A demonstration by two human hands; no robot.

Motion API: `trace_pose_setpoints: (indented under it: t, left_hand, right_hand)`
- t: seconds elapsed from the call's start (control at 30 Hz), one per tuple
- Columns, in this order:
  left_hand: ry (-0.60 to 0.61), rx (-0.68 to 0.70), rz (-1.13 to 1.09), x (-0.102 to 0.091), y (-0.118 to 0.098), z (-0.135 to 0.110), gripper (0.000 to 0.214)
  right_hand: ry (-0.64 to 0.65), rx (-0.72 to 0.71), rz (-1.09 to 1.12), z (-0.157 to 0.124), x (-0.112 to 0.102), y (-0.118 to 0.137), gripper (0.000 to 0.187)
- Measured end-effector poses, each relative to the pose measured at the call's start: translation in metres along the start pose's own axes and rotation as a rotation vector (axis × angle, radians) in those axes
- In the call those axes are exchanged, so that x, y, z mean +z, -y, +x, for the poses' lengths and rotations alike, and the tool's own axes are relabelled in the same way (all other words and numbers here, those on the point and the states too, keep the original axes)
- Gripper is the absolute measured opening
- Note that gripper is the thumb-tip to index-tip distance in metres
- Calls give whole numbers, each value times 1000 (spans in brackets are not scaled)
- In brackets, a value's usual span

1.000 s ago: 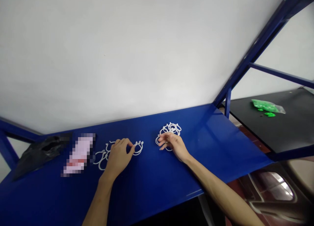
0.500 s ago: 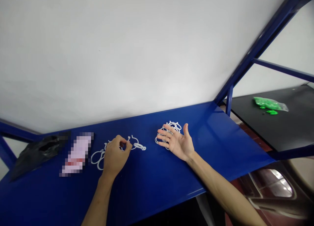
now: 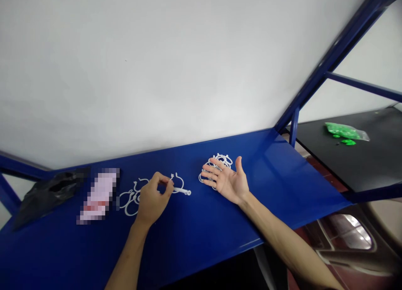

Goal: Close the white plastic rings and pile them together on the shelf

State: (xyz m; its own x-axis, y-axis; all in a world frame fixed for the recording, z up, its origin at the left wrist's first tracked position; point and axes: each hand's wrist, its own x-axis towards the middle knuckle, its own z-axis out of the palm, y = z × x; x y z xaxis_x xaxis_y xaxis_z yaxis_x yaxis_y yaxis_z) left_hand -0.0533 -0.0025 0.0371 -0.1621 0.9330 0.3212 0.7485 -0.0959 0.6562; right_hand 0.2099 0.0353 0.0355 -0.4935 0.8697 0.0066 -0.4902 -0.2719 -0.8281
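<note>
My left hand [image 3: 153, 204] is curling into a pinch, thumb and fingertips gripping an open white plastic ring with knobbed ends [image 3: 182, 182]. A second white ring, seen nearly edge-on [image 3: 182, 191], is lying just beside it. My right hand [image 3: 230, 183] is spreading wide open, palm up and holding nothing; its fingers are partly covering a heaped cluster of white plastic rings [image 3: 223, 156] on the glossy blue counter [image 3: 201, 239]. More loose white rings [image 3: 126, 208] are lying to the left of my pinching hand, partly hidden behind it. Farther left, a pixelated pale-pink item with a red band [image 3: 102, 189] is resting near a crumpled black plastic bag [image 3: 40, 202].
</note>
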Motion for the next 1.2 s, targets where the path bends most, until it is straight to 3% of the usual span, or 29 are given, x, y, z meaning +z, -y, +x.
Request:
trace_pose_setpoints:
  t: [0.17,0.27,0.33,0.43,0.53,0.63,0.83,1.2]
  left_hand:
    - [85,84,-44,12,-10,-7,11]
    - [118,123,-55,21,-12,-10,12]
    - [114,135,-48,25,-13,-12,12]
    - [87,142,-40,28,-12,-14,12]
    - [66,144,-36,30,-12,-14,12]
    - [55,150,-11,33,-13,-15,13]
    - [84,209,27,38,-15,-18,15]
    - [98,144,151,41,-12,-15,15]
  right_hand:
    - [-33,6,54,2,-1,0,91]
    - [-52,-4,-29,2,-1,-2,95]
    - [-13,-66,-199,0,0,-4,85]
    - [82,-207,-622,-5,5,-12,59]
    - [103,-291,-961,-10,13,-24,57]
    - [55,-302,-1108,-14,19,-38,60]
    - [-11,-287,-1149,-12,18,-53,38]
    - [47,-334,-1048,-8,15,-52,41]
